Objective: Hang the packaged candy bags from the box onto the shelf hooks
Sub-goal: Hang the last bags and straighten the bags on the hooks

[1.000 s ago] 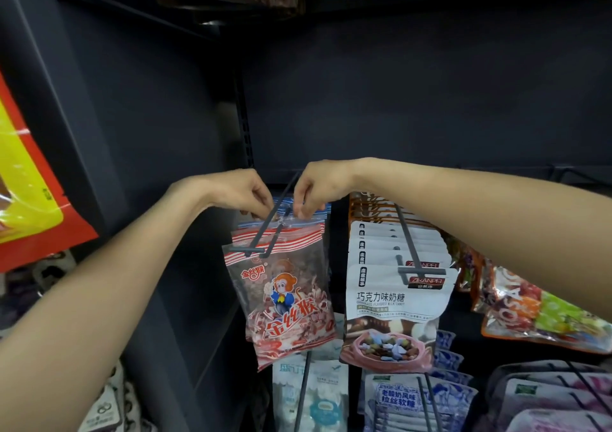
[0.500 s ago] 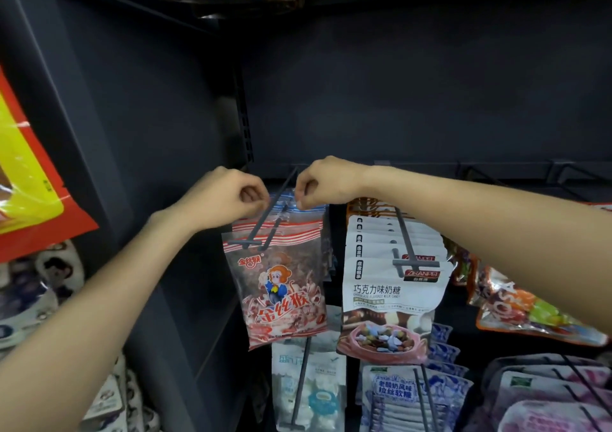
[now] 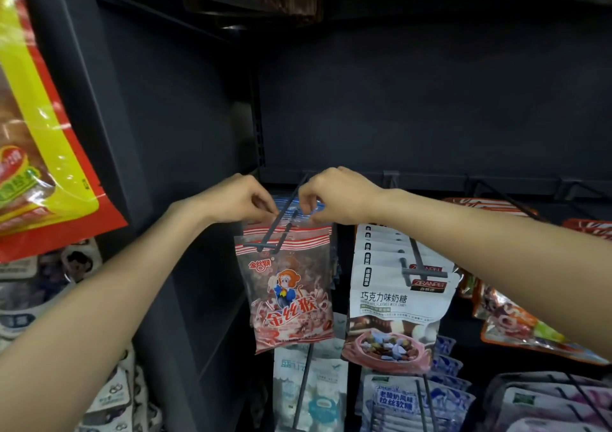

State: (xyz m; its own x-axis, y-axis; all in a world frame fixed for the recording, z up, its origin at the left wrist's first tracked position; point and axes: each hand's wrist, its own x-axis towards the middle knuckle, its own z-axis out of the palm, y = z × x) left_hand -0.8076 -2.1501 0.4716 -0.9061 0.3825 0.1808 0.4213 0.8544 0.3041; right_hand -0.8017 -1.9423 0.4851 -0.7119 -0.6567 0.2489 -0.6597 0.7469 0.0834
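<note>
From the head camera, we have both hands up at the double-pronged hook (image 3: 281,219), our left hand (image 3: 236,199) on its left side and our right hand (image 3: 337,199) on its right, about equally near. The fingers of each hand are curled and pinched on the top edge of a blue-and-red striped candy bag (image 3: 299,209) threaded far back on the prongs. The hook's long axis runs from the back rail toward us, so any slide follows that line. In front hangs a red monkey-print bag (image 3: 291,299), near the tip. We judge this bag nearly seated. The box is out of view. Beside it, white candy pouches (image 3: 397,295) fill the next hook.
</note>
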